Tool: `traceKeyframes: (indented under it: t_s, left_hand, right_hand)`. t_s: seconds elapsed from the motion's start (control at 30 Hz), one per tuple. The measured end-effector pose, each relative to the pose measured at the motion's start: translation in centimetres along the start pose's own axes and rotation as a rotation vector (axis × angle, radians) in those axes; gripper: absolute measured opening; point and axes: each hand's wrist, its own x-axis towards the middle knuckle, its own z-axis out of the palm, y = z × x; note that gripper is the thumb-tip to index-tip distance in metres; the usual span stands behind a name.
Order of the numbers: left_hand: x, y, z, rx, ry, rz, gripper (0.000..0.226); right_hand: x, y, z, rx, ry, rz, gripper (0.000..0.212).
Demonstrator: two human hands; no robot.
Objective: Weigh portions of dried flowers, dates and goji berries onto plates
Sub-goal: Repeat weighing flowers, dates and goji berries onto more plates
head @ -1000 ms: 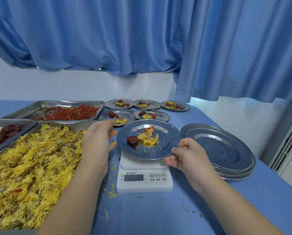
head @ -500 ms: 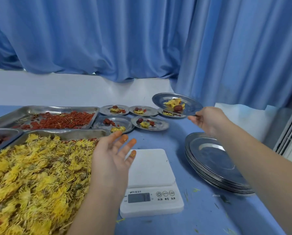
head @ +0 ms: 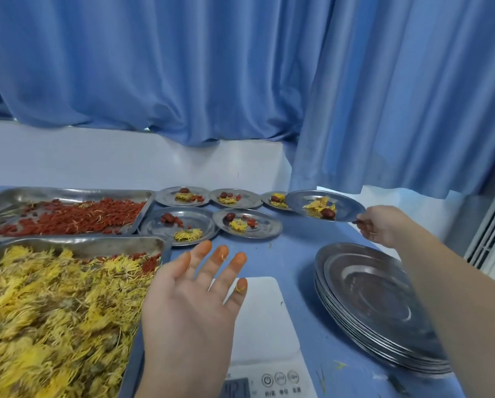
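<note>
Blue curtains [head: 212, 67] hang behind the blue counter [head: 295, 254]. The right hand [head: 384, 225] pinches the rim of a round steel plate [head: 325, 205] with yellow dried flowers and one red date, at the far right, overlapping the end of five filled steel plates [head: 247, 225]. The left hand [head: 194, 305] is spread, palm up, with orange-stained fingertips, over the white digital scale [head: 263, 311]. A stack of empty steel plates [head: 378, 311] sits just right of the scale.

Left hand [head: 189, 305] hovers palm up, fingers spread; right hand [head: 384, 225], arm outstretched, pinches a plate [head: 347, 203].

Blue curtains [head: 183, 67] hang above a white ledge [head: 97, 156].
</note>
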Motion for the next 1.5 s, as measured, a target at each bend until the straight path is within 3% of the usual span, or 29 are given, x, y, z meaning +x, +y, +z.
traceKeyframes:
  t_s: [0.73, 1.0, 1.1, 1.17, 1.3, 1.5]
  left_hand:
    - [-0.1, 0.8, 0.6, 0.013, 0.020, 0.038, 0.037]
    - [-0.4, 0.5, 1.1, 0.016, 0.024, 0.008, 0.038]
    - [-0.5, 0.6, 1.2, 0.023, 0.023, -0.002, 0.038]
    - [-0.6, 0.5, 1.1, 0.026, 0.017, 0.004, 0.038]
    - [-0.8, 0.3, 1.1, 0.037, -0.005, 0.020, 0.039]
    - [-1.1, -0.4, 1.3, 0.087, -0.044, 0.041, 0.041]
  right_hand:
    - [3.5, 2.7, 1.3, -0.187, -0.050, 0.088, 0.028]
    - [2.6, 1.0, 1.6, -0.016, -0.090, 0.117, 0.006]
    - [2.2, 0.7, 1.6, -0.027, -0.155, 0.145, 0.015]
    - [1.5, 0.4, 1.3, -0.077, -0.173, 0.160, 0.005]
    - [0.5, 0.3, 0.9, -0.017, -0.183, 0.165, 0.008]
    - [-3.9, -0.9, 0.9, 0.162, -0.207, 0.013, 0.008]
